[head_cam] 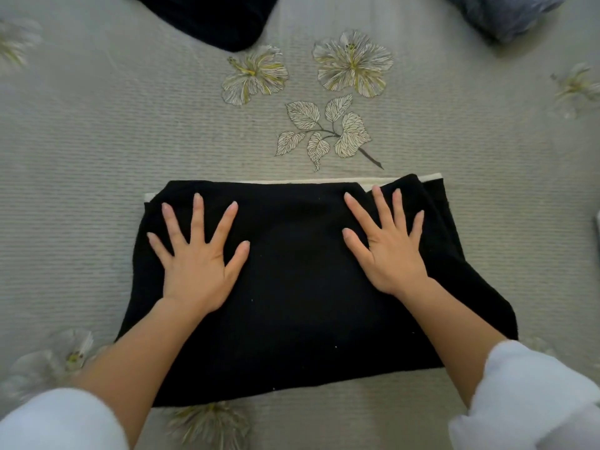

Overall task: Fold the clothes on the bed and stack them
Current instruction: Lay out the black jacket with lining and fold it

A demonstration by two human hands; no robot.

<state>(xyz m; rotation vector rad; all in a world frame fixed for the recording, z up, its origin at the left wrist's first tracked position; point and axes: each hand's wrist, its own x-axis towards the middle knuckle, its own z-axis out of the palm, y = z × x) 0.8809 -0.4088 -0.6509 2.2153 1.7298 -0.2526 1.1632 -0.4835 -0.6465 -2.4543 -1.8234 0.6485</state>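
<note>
A folded black garment [292, 287] lies flat on the bed in front of me. A thin cream edge [324, 180] of another folded piece shows under its far side. My left hand [198, 258] presses flat on the garment's left part, fingers spread and straight. My right hand [389, 245] lies flat on its right part, fingers spread too. Both of my forearms reach in from white sleeves at the bottom corners.
The bed cover [97, 157] is pale grey with printed flowers and leaves. Another dark garment [207, 17] lies at the far top, left of centre. A grey-blue bundle of cloth [506, 14] sits at the top right corner.
</note>
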